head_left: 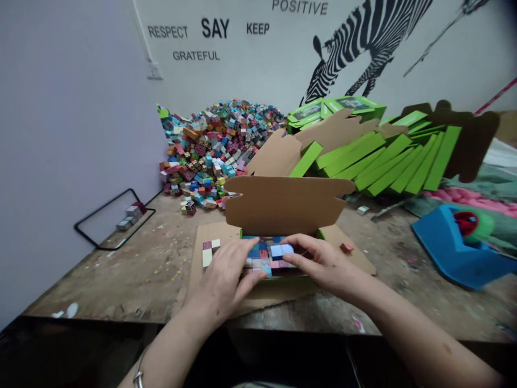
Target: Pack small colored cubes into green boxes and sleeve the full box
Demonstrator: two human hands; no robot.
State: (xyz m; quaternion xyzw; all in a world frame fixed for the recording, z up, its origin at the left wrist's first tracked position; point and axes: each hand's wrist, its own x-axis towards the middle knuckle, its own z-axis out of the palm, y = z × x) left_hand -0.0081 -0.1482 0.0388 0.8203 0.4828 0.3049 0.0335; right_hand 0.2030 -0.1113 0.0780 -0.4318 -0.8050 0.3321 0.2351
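Note:
An open cardboard box (288,202) with its lid flap raised stands in front of me, holding rows of small patterned cubes (256,263). My right hand (317,258) pinches two light blue cubes (281,251) side by side, just above the others in the box. Across the box's left side reaches my left hand (228,269), its fingers stretched out and its thumb apart near the front row. Some cubes under my left hand are hidden. Left of it, white and maroon cubes (207,253) lie on a cardboard sheet (197,237).
A large heap of coloured cubes (226,140) rises at the back left. Green boxes (375,161) are piled behind to the right. A blue tape dispenser (444,248) stands at the right, a reddish cube (346,247) nearer the box. At left lies a black wire frame (97,213).

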